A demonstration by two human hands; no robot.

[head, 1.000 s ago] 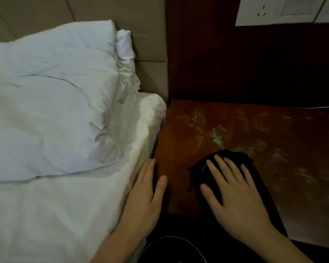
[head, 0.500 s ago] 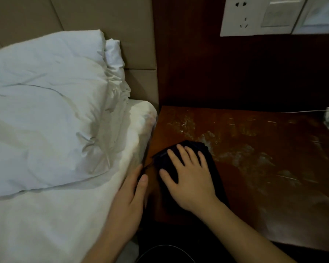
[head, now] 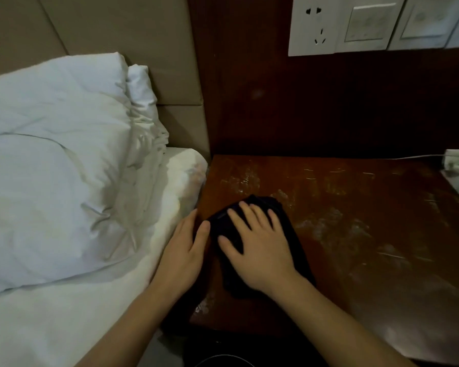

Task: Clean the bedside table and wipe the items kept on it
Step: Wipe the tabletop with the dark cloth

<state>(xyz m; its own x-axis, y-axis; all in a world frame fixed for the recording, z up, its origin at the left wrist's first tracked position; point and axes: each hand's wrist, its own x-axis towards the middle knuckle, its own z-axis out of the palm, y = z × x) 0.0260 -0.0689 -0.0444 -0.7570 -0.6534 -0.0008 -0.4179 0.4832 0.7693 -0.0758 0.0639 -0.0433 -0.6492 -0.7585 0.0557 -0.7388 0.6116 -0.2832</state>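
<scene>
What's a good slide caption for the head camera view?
Right hand presses a dark cloth on the smeared bedside table; left hand rests at its edge.

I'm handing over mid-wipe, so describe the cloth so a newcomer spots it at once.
Start at the brown bedside table beside the white bed. Near the table's bed-side edge, the right hand presses flat on a crumpled cloth. It is the only black thing on the smeared tabletop.

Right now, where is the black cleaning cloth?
In the head view the black cleaning cloth lies on the near left part of the reddish-brown wooden bedside table, pressed flat under the right hand, beside the white-sheeted bed.
</scene>
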